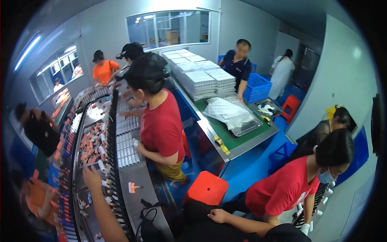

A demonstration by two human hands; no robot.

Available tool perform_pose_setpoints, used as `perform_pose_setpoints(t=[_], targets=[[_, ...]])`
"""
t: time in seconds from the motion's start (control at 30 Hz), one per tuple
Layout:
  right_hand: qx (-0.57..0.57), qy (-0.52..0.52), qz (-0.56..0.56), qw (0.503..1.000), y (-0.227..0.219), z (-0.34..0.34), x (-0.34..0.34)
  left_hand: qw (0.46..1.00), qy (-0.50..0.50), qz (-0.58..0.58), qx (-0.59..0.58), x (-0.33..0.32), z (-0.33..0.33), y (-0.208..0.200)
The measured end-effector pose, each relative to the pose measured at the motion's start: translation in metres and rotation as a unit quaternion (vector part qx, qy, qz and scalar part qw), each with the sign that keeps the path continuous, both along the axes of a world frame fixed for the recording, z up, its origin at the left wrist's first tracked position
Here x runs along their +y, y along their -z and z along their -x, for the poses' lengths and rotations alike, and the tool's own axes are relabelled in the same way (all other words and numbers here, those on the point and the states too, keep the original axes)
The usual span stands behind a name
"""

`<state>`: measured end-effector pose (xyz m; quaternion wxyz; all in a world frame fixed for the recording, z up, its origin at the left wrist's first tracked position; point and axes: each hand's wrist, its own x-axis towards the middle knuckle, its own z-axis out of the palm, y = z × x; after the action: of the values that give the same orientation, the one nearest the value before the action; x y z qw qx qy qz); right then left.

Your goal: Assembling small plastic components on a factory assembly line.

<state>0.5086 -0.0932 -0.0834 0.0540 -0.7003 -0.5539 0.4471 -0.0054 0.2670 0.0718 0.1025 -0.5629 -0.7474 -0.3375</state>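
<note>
My left hand (pixel 92 177) reaches over the long metal trough on the left, fingers pointing away from me and slightly apart. Nothing shows in its grasp. Just beyond it lies a heap of small orange, white and dark parts (pixel 93 141). Smaller white and blue pieces (pixel 83 205) are scattered in the trough beside my forearm. My right hand (pixel 218 215) rests on black cloth (pixel 197 213) at the lower middle, its fingers loosely bent and holding nothing visible. An orange-and-white part (pixel 134 187) lies alone on the steel ledge to the right of my left arm.
A co-worker in red (pixel 163 125) stands at trays of white cylinders (pixel 127 149). Another co-worker in red (pixel 282 185) bends at the right. A red stool (pixel 206 188) stands near me. Stacked trays (pixel 197 76) cover the green-topped table (pixel 238 141). Black cords (pixel 148 213) lie on the ledge.
</note>
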Motion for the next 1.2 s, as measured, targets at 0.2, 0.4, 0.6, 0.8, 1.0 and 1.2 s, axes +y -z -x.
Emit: perform_pose_setpoints(t=[0.2,0.4,0.6,0.8,1.0,1.2], targets=[[0.017,-0.083,-0.016,0.996,0.008,0.015,0.025,0.970,-0.038,0.232,0.057,-0.014,-0.019,0.033],[0.046,-0.172,-0.018,0.984,-0.005,0.035,0.053,0.998,-0.027,0.059,0.004,-0.004,0.026,0.028],[0.058,-0.230,0.069,0.969,0.022,0.013,0.062,0.968,-0.114,0.225,0.003,-0.044,-0.019,0.056],[0.105,-0.277,0.080,0.952,0.050,-0.007,0.061,0.996,-0.049,0.070,-0.018,-0.054,-0.010,0.011],[-0.056,-0.257,-0.040,0.964,0.063,0.010,0.052,0.984,-0.100,0.141,0.038,-0.067,-0.002,0.062],[-0.026,-0.198,-0.103,0.974,0.065,-0.001,0.038,0.995,-0.057,0.069,-0.033,-0.048,-0.017,0.019]])
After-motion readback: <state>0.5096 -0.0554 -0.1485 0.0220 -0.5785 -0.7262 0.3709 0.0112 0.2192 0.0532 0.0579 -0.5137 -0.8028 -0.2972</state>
